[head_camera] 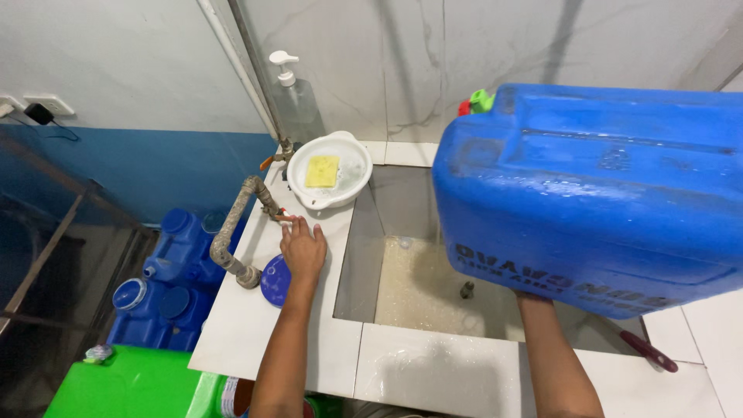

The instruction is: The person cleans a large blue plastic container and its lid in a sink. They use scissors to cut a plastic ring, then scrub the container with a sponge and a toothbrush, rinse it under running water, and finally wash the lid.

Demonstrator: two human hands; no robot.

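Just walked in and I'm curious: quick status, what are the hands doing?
Left hand flat on counter beside tap, by blue cap. Right hand props blue jerrycan over sink. Nothing in the way.

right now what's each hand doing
left hand: open, flat on the counter by the tap
right hand: under the blue jerrycan, supporting it

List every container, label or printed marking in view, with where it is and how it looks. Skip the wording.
Blue jerrycan: large, rectangular, held tilted over the sink by the right hand; dark printed lettering along its lower side.
Soap dispenser: clear bottle with a white pump, against the wall behind the white basin.
Blue containers: capped, on the floor left of the counter.
Blue cap: round, on the counter by the left hand.
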